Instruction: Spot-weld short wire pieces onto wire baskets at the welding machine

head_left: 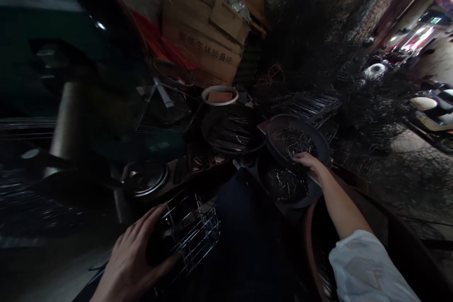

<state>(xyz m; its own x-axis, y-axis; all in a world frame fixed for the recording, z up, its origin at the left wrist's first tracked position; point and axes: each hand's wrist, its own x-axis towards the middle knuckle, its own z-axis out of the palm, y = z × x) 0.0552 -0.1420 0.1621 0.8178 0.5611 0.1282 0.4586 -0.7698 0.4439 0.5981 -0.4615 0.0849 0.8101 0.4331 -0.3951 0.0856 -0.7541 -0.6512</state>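
Note:
My left hand (136, 250), at the lower left, holds a small wire rack (198, 231) of thin shiny bars between fingers and thumb, close to my dark-clothed leg. At the right, my right hand (307, 159) reaches over the near rim of a round dark basin (320, 144). Its fingers are drawn together at the short metal wire pieces (292, 141) inside; whether a piece is pinched between them is too small to tell. Just below is a second basin (306, 200) with more short wire pieces.
A wide dark basin (208, 137) with longer rods stands left of the right-hand basins. Behind it are a pale-rimmed bucket (203, 96) and a cardboard box (201, 52). Tangled dark wire (300, 42) piles up at the right. A green machine (46, 52) stands left; a reddish tub (308, 236) is near my right arm.

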